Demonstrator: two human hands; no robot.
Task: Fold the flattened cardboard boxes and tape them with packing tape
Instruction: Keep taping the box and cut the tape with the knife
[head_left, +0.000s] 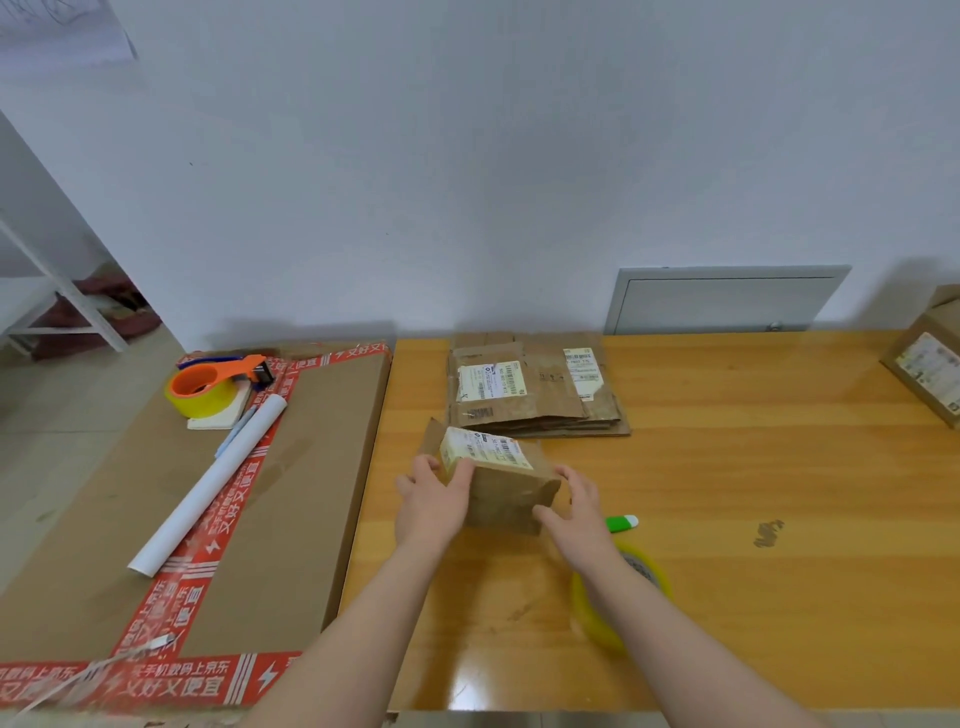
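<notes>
A small brown cardboard box (506, 488) with a white shipping label stands on the wooden table (727, 493) in front of me. My left hand (431, 493) grips its left side, thumb on the labelled face. My right hand (579, 506) lies against its right end with fingers spread. Behind it sits a stack of flattened cardboard boxes (535, 387) with labels. A roll of yellowish packing tape (618, 597) lies under my right forearm, partly hidden. An orange tape dispenser (213, 387) with a tape roll rests at the left.
A large flat carton (291, 493) with red printed tape adjoins the table on the left, carrying a white paper tube (208, 488) and a pen. A green and white marker (622, 523) lies right of my hand. Another labelled box (930, 364) stands at the far right edge.
</notes>
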